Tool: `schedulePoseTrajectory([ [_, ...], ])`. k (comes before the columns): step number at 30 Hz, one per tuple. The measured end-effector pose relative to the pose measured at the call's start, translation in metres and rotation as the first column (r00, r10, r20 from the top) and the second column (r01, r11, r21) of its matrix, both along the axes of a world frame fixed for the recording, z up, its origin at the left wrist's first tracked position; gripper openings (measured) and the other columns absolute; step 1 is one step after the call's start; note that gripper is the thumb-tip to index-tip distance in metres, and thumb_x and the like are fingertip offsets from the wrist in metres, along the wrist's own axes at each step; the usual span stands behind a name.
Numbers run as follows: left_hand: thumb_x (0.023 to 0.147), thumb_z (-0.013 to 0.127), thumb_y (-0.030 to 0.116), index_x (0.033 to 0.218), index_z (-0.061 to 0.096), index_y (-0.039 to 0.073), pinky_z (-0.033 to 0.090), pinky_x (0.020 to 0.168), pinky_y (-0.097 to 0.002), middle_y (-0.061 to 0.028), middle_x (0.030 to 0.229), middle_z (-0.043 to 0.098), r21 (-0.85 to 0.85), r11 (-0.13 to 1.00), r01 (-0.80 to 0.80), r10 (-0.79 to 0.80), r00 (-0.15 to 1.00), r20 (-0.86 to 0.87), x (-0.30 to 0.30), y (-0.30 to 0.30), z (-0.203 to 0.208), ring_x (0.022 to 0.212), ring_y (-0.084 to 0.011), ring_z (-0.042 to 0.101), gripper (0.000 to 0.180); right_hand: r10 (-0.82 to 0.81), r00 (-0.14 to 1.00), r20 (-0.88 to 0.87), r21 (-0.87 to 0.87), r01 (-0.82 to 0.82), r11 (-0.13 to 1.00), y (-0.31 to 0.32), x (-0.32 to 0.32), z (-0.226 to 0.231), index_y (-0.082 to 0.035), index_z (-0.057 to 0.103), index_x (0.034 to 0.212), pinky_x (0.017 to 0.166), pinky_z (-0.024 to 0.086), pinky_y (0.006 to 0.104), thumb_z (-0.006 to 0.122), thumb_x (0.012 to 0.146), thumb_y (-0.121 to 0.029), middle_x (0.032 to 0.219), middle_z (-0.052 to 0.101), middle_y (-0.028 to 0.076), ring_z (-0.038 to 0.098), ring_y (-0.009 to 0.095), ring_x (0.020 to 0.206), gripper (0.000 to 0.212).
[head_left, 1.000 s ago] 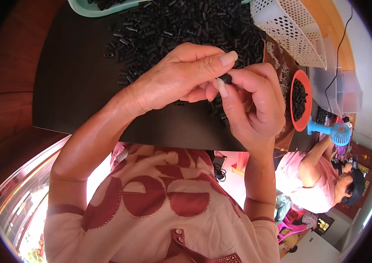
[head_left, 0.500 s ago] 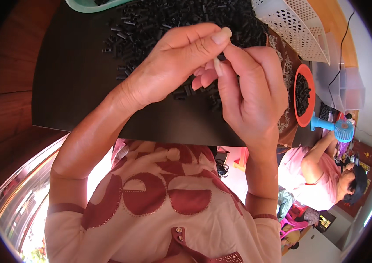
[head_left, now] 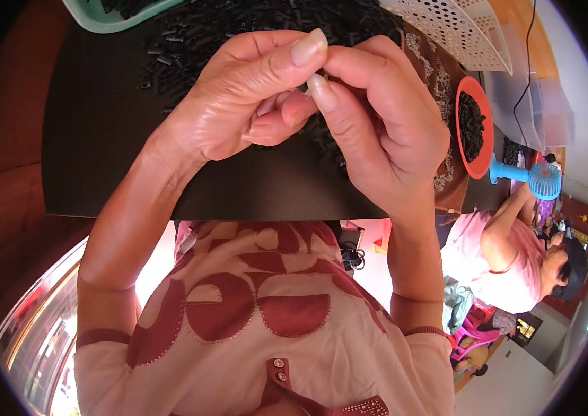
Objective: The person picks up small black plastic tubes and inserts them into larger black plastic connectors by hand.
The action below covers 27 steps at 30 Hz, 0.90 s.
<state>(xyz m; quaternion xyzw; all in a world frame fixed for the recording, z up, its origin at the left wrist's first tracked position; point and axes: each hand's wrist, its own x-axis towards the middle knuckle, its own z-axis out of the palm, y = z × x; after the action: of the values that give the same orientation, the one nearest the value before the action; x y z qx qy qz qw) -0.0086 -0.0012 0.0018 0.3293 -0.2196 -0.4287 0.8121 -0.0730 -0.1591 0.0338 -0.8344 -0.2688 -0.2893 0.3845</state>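
Note:
In front of my chest, above the dark table, both hands meet with their fingertips pinched together. My left hand point(head_left: 238, 97) is closed, its thumb pressed toward the index finger and the other fingers curled. My right hand point(head_left: 394, 132) is closed too, thumb and index finger meeting at the left fingertips. Whatever is pinched between them is tiny and almost wholly covered by the fingers; I cannot make it out. Behind and beneath the hands spreads a heap of small black tube-like pieces point(head_left: 176, 52), partly hidden by the left hand.
The dark table point(head_left: 100, 132) carries a green tray point(head_left: 113, 26) at far left, a white perforated basket point(head_left: 477, 38) at far right and a patterned brown cloth point(head_left: 453, 194). An orange bowl point(head_left: 490, 132) of black pieces and a blue fan point(head_left: 545, 182) stand right. Another person point(head_left: 502, 253) sits beyond.
Both hands have shifted slightly left and up in the picture, still pinched together. The table and things on it have also moved a little left and up in view.

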Motion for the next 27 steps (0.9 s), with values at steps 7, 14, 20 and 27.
schedulePoseTrajectory([
  [7, 0.099, 0.042, 0.048, 0.089, 0.057, 0.004, 0.02, 0.038, -0.0211, -0.0004, 0.058, 0.047, 0.161, 0.982, -0.095, 0.073, 0.988, 0.134, -0.005, -0.003, -0.004, 0.042, -0.0054, 0.033, 0.047, -0.025, 0.993, -0.113, 0.189, 0.046, 0.981, 0.003, -0.009, -0.002, 0.003, 0.063, 0.101, 0.052, 0.035, 0.0177, 0.064, 0.083, 0.01, 0.078, 0.052, 0.002, 0.047, 0.004, 0.061, 0.02],
  [14, 0.099, 0.048, 0.038, 0.077, 0.053, 0.009, 0.022, 0.043, -0.0202, -0.0006, 0.063, 0.048, 0.094, 0.979, -0.182, 0.165, 0.972, 0.168, -0.006, -0.009, 0.001, 0.05, -0.0047, 0.035, 0.037, -0.207, 0.96, -0.186, 0.073, 0.224, 0.972, -0.036, -0.039, 0.01, -0.003, 0.064, 0.098, 0.053, 0.038, 0.0222, 0.066, 0.083, 0.002, 0.074, 0.055, 0.002, 0.05, 0.009, 0.061, 0.017],
  [20, 0.102, 0.041, 0.03, 0.095, 0.052, 0.003, 0.028, 0.046, -0.0187, -0.0023, 0.075, 0.05, 0.108, 0.969, -0.223, 0.172, 0.92, 0.353, -0.006, -0.012, -0.002, 0.053, -0.0051, 0.037, 0.031, -0.395, 0.675, -0.623, -0.034, 0.481, 0.876, -0.107, -0.099, 0.01, 0.002, 0.059, 0.088, 0.058, 0.038, 0.0206, 0.06, 0.087, 0.003, 0.075, 0.052, -0.001, 0.046, 0.004, 0.065, 0.002],
  [27, 0.102, 0.043, 0.03, 0.097, 0.056, 0.003, 0.029, 0.046, -0.0188, -0.0019, 0.076, 0.053, 0.1, 0.956, -0.275, 0.227, 0.913, 0.338, -0.006, -0.011, -0.008, 0.053, -0.0042, 0.039, 0.031, -0.522, 0.558, -0.645, -0.402, 0.334, 0.853, -0.121, -0.126, 0.007, 0.001, 0.06, 0.088, 0.06, 0.042, 0.028, 0.06, 0.081, 0.005, 0.078, 0.05, 0.007, 0.053, 0.018, 0.066, 0.008],
])
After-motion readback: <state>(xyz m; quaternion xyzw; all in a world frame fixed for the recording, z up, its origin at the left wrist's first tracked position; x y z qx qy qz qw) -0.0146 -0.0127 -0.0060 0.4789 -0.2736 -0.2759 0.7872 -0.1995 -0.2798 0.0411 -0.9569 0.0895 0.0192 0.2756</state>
